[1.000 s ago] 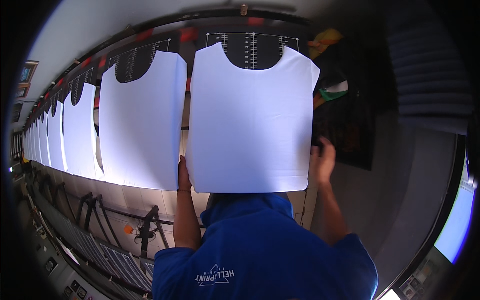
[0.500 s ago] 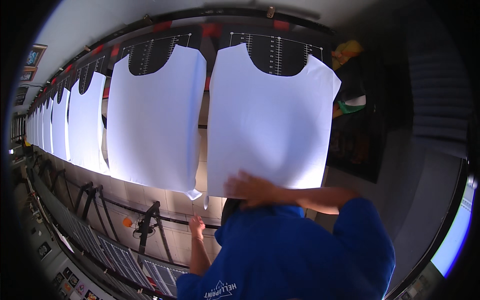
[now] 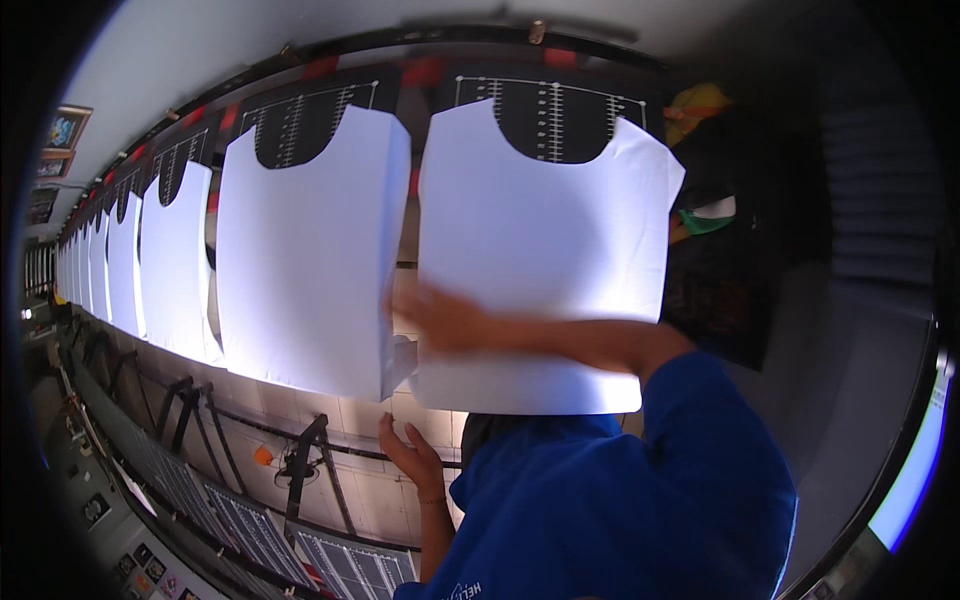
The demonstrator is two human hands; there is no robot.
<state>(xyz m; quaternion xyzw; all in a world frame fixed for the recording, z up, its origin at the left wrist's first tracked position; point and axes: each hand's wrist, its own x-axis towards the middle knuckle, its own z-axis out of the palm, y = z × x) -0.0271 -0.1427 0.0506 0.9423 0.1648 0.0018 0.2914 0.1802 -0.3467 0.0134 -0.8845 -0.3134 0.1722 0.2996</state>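
"Holding anything, was the left hand [image 3: 415, 460]?"

"No, its fingers [image 3: 390, 435] were spread a bit apart and gripped nothing that I could see. It was just past the bottom left corner of the near white shirt [image 3: 540, 250]."

"And the right hand [image 3: 445, 315]?"

"That one was blurry. It was at the left edge of the near white shirt. I couldn't tell if its fingers touched or gripped any cloth."

"Where did the right arm [image 3: 580, 343] go?"

"Across the front of the near white shirt, to a blue sleeve [image 3: 700, 400] by its bottom right corner."

"What was the near white shirt on?"

"A black board [image 3: 555, 118] with white marks. You could see it through the neck hole."

"What else was around the near white shirt?"

"A second white shirt [image 3: 305, 250] was just left of it, with a small gap between. More white shirts [image 3: 175, 270] made a row farther left. Something green and white [image 3: 708, 222] was near its right shoulder. A bright screen [image 3: 908, 465] glowed well to its right."
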